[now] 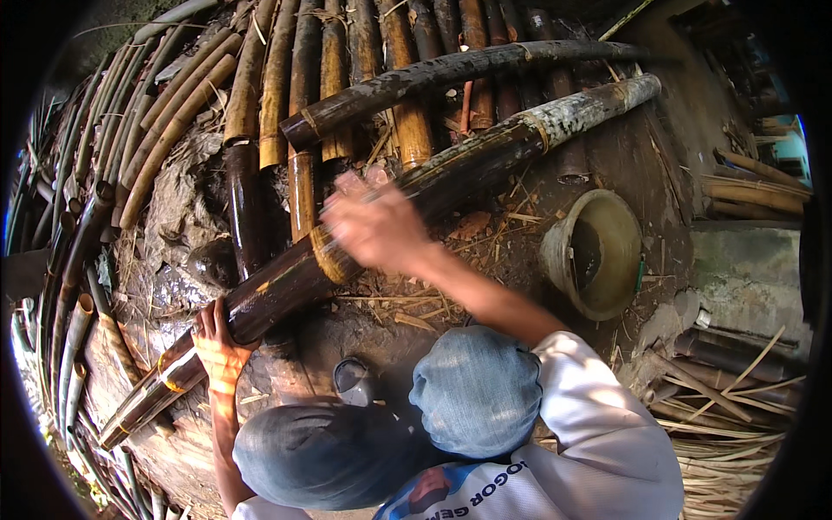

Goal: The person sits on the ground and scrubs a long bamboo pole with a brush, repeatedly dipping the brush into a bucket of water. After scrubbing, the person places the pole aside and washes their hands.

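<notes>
Nearest: two knees in blue denim [475,390], bent, at the lower middle of the view, with a white printed shirt [598,451] below and to the right of them. A dark shoe tip [354,380] shows between the knees on the wet ground.

Left hand [218,351]: fingers curled round the underside of the long dark bamboo pole [286,282], near its lower end; grip closed on the pole, thumb side up.

Bamboo pole: wet, dark brown at the near end, mottled grey-white at the far end [598,100]; lies slantwise from lower left to upper right across the work area, resting over other poles.

Right hand [374,227]: blurred, laid on top of the same pole at a pale node ring [334,256]. Fingers appear spread over something pale; whether it grasps anything cannot be told.

Right of the pole: a round clay-coloured bucket [620,251], lying on its side, mouth toward the person, on dirt strewn with dry chips.

Farther: a second dark pole [433,78] lies across, just beyond the first. Behind both, a row of tan and brown bamboo poles [338,61] side by side, running away from the person. At left, a curved stack of thinner poles [165,121]. Far right: loose bamboo strips [728,425] and short cut lengths [754,186].
</notes>
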Demonstrator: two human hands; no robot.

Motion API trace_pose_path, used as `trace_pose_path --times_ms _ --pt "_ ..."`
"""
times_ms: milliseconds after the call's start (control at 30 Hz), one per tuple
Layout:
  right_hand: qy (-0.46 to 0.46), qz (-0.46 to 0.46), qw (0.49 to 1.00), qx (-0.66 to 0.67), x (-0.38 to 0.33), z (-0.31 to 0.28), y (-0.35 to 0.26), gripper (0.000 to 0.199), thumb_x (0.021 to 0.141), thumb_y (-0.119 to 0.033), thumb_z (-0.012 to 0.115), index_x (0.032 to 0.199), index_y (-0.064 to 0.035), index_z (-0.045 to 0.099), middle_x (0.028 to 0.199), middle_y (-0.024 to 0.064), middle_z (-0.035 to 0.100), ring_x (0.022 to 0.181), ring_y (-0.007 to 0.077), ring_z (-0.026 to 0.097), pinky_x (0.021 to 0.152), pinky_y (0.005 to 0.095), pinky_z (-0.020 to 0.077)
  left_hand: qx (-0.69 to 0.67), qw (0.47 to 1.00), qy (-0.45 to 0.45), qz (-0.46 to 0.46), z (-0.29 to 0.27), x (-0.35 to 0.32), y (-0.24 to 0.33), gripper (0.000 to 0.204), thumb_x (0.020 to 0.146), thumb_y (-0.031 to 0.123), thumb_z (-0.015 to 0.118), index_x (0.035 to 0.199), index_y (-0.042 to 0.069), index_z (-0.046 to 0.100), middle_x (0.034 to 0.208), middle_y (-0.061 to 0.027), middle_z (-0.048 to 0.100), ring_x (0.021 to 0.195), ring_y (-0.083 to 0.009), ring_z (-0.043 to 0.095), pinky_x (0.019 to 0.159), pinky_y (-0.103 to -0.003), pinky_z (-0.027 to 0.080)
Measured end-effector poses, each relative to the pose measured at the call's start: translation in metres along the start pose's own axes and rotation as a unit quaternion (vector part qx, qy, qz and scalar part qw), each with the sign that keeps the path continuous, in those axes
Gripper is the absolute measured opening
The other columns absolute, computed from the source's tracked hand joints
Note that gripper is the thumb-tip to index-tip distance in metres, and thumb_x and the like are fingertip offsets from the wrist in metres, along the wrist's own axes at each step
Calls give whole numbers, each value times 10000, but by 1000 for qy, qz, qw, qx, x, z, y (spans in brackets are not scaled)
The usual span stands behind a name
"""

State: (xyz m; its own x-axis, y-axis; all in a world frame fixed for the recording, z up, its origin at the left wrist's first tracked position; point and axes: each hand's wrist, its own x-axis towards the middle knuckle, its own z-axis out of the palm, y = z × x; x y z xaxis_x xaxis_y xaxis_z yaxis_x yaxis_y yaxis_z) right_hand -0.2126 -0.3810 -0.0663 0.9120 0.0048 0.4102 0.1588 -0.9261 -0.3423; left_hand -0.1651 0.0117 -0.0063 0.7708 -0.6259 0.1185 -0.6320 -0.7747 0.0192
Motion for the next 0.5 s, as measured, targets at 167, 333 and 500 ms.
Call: trace_pose_path --times_ms 167,333,500 --pt "124 121 908 -381 -64 -166 313 316 1110 -251 420 1170 -110 696 1218 177 672 1233 315 598 1050 525 487 -28 999 -14 -24 18 18 20 1000 559 393 936 1404 42 534 1287 -167 603 1162 -398 598 971 -512 494" --pt "-24 187 971 -147 2 -78 90 266 1010 -359 559 1094 -217 769 1106 98 737 1211 369 604 1195 583 349 -21 996 -85 -23 6 21 -9 1020 524 429 937 1386 61 533 1203 -159 599 1110 -399 610 905 -523 508" --pt "68 18 997 30 -19 -32 41 279 995 -262 630 1244 -191 733 1404 102 656 1420 398 495 1252 610 246 -61 992 -106 17 0 28 -29 1030 524 460 941 1373 44 532 1193 -178 615 1071 -410 627 925 -514 518"
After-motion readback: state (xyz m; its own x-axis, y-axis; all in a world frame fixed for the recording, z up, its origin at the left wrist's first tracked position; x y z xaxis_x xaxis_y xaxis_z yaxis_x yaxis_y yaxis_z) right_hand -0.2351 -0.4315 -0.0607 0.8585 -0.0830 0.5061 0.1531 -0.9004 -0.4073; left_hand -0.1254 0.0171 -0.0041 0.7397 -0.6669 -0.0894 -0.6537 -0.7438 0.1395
